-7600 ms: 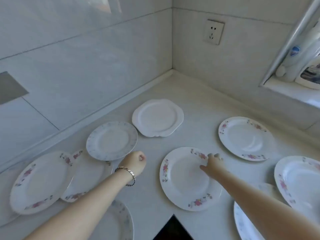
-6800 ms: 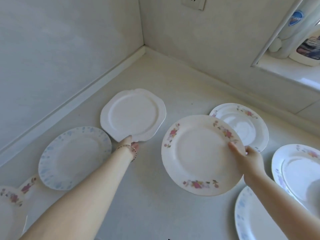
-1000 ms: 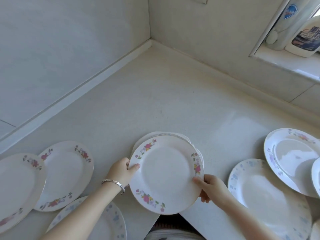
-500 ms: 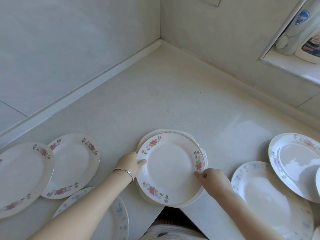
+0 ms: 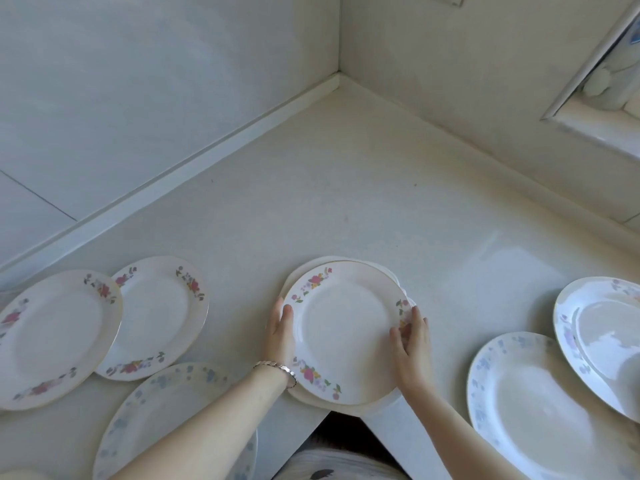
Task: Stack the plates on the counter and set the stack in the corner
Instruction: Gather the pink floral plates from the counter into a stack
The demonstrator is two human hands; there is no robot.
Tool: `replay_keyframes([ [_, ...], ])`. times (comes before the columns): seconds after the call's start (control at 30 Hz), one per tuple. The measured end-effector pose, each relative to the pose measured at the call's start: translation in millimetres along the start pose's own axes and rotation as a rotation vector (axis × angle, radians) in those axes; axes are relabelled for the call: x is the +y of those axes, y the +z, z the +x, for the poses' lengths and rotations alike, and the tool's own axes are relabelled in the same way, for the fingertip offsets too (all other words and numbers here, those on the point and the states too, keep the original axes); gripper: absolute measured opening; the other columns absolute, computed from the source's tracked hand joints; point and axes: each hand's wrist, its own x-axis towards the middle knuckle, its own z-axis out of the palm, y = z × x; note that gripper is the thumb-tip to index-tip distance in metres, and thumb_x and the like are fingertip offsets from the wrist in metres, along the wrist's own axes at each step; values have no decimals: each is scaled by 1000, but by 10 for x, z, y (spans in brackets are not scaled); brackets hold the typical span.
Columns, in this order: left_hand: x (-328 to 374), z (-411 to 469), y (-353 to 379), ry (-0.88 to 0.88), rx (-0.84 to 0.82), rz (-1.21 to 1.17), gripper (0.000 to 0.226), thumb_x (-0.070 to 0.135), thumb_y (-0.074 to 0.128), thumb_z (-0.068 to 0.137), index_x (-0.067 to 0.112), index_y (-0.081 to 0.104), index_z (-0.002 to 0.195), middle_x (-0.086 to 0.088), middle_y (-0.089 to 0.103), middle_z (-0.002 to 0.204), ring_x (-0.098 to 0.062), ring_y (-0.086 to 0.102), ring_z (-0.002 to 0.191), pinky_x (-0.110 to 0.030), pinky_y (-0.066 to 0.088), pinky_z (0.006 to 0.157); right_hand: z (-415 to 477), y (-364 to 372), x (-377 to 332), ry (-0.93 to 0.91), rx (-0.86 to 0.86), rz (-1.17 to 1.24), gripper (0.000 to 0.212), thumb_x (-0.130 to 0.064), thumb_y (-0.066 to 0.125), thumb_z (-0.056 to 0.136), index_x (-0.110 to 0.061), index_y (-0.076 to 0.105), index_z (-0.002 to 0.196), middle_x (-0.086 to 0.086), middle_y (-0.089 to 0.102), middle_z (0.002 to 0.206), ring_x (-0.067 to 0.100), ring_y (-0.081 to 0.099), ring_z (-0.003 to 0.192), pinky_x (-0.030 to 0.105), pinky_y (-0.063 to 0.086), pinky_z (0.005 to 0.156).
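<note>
Holds stack [image 5: 341,332] at near tabletop [image 5: 346,188] edge, gripping its rim between left hand [image 5: 281,329] and right hand [image 5: 412,337], thumbs on top. Mid-stacking, probably: leaves loose plates [image 5: 156,317] lying either side. Next calls for gathering those, then carrying everything to corner [image 5: 341,98].

No legible text, brand, number or sign found. Blue label sliver [image 5: 636,30] on bottle [image 5: 616,74], up-right of gripped plate stack [image 5: 346,330], unreadable.
</note>
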Motion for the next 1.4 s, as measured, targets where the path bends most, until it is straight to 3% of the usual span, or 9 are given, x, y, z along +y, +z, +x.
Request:
replay_keyframes([
  [0.2,-42,-14,-41,4,-13,-9,46,26,27,100,19,28,146,7,31,150,-11,26,141,-21,21,106,51,-4,9,-23,36,58,67,-24,40,79,-9,28,143,4,43,106,18,42,92,30,34,90],
  [0.4,14,-76,-275,47,124,142,43,16,47,94,9,44,136,-4,46,143,-17,43,132,-23,32,104,-35,-88,-169,-132,-9,-268,58,-12,50,88,-9,28,142,14,15,152,30,13,141,40,18,114],
  [0.5,25,-132,-586,62,325,113,32,6,50,90,7,55,121,-9,59,126,-19,56,103,-22,42,81,-138,20,-533,-391,-192,-395,39,-18,50,90,-17,48,129,2,36,143,21,34,132,29,24,107],
  [0.67,-149,-256,-1429,71,552,-81,28,-2,49,87,23,56,77,-14,64,102,-13,62,68,-29,48,64,-491,597,-1103,-449,-587,-395,30,-17,46,92,-15,59,119,-1,58,123,13,57,100,20,42,90],
  [0.73,-234,-336,-1767,47,603,-127,32,-5,46,87,23,54,73,-9,62,87,-9,65,64,-23,49,57,-638,959,-1247,-424,-652,-414,33,-20,47,92,-13,55,123,2,62,116,16,58,101,21,42,88],
  [0.87,-447,-442,-2326,-22,675,-144,31,-3,50,86,22,56,68,-8,64,80,-25,59,81,-35,49,75,-771,1673,-1326,-222,-721,-529,50,-33,53,89,-7,42,130,8,61,110,23,60,96,27,46,81],
  [1.07,-760,-489,-2755,-37,596,-128,30,-3,43,89,17,54,70,-3,60,75,-14,59,68,-23,45,64,-760,2114,-1165,-180,-790,-879,34,-40,63,80,-20,39,66,-2,52,73,19,53,74,22,31,47],
  [1.3,-966,-420,-2843,-207,400,99,8,13,53,86,13,61,86,-11,66,103,-28,61,104,-34,45,90,-619,1827,-1114,-140,-899,-613,27,-21,73,77,-13,52,62,-4,47,58,8,43,52,14,35,48],
  [1.4,-983,-455,-2765,-263,208,184,48,59,46,64,14,57,79,-12,60,87,-26,60,84,-33,46,82,-607,1621,-1169,-126,-839,-468,23,-16,74,76,-15,56,61,-10,55,49,2,50,44,11,39,46],
])
